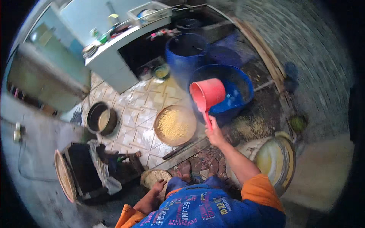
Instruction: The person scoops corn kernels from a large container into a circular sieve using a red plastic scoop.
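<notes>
My right hand (214, 132) grips the handle of a red plastic dipper (212, 91), which is held tilted with its mouth facing left. Beneath and behind the dipper is a blue tub (249, 85) with bluish liquid inside. My left hand (159, 186) hangs low by my body, fingers apart, over or beside a round container of pale material (152, 177); whether they touch I cannot tell. On the tiled floor ahead lies a round shallow basket (194, 125) holding yellowish grains or beans (172, 125).
A tall blue drum (185, 61) stands behind the tub. A dark metal pot (109, 122) is on the tiles at left. A wooden strip (182, 148) edges the raised floor before my feet. A large round pale container (273, 162) stands at right, a dark stand (82, 171) at left.
</notes>
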The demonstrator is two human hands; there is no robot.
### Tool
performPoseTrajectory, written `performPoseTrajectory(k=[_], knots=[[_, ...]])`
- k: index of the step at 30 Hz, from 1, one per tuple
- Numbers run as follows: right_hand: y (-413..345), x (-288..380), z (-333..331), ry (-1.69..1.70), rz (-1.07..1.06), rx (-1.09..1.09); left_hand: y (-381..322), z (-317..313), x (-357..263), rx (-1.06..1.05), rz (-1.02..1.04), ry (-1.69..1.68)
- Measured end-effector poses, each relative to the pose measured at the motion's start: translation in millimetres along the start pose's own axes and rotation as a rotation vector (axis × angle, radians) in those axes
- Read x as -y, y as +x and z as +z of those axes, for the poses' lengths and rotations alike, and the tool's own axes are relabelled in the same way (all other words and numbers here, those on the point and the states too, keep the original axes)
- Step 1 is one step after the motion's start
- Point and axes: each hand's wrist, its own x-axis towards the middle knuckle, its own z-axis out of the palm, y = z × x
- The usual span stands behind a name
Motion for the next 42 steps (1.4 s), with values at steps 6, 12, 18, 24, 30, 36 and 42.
performPoseTrajectory(k=[6, 12, 18, 24, 30, 36, 42], knots=[[-99, 28, -118, 1.086, 0.497, -0.181, 39, -4, -11, 0.189, 0.123, 0.076], [-224, -39, -202, 0.807, 0.433, -0.988, 49, 11, -94, 0.353, 0.286, 0.279], [-420, -265, -178, -0.404, 1.079, -1.066, 13, 70, -197, 0.336, 0.562, 0.676], [-506, -397, -133, -0.579, 1.451, -0.615, -32, 113, -249, 0.287, 0.166, 0.449], [-448, -450, -150, -0.425, 1.582, -0.436, 16, 86, -189, 0.570, 0.851, 1.331], [-405, -510, -132, -0.595, 1.398, 0.191, -4, 83, -154, 0.493, 0.855, 1.431], [-330, -472, -99, -0.511, 1.168, -0.727, -40, 104, -140, 0.474, 0.553, 0.920]])
